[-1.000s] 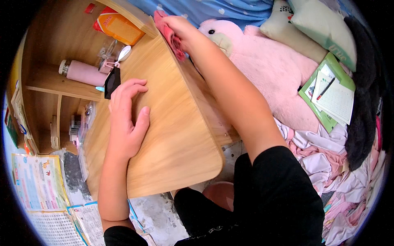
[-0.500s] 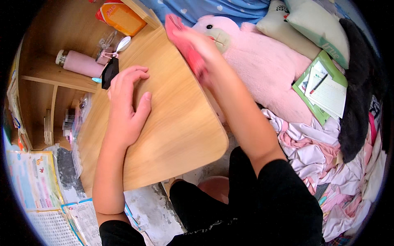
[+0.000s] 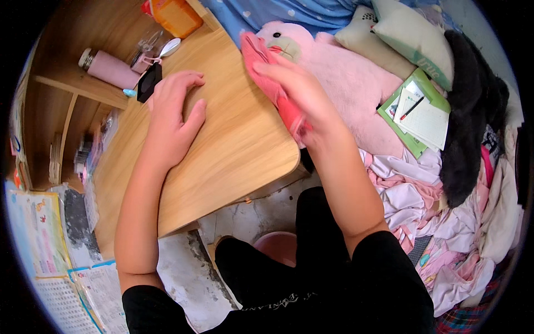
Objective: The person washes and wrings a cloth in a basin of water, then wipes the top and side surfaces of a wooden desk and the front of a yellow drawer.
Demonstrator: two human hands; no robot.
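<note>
A: Change?
B: Red cloth [image 3: 289, 114] in right hand [image 3: 297, 92] slid along wooden desk [image 3: 233, 133] edge, 11 to 12 o'clock; pass likely nearing front corner.
A: Fingers?
B: Right: gripping cloth. Left hand [image 3: 174, 114], 10 o'clock: curved, thumb wide.

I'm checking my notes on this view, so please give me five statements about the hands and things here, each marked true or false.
1. The right hand holds a red cloth. True.
2. The left hand grips a bottle. False: it rests on the desk, holding nothing.
3. A pen lies on white paper. True.
4. The pink plush toy is on the desk. False: it lies beside the desk, to the right.
5. The red cloth is at the desk's right edge. True.
</note>
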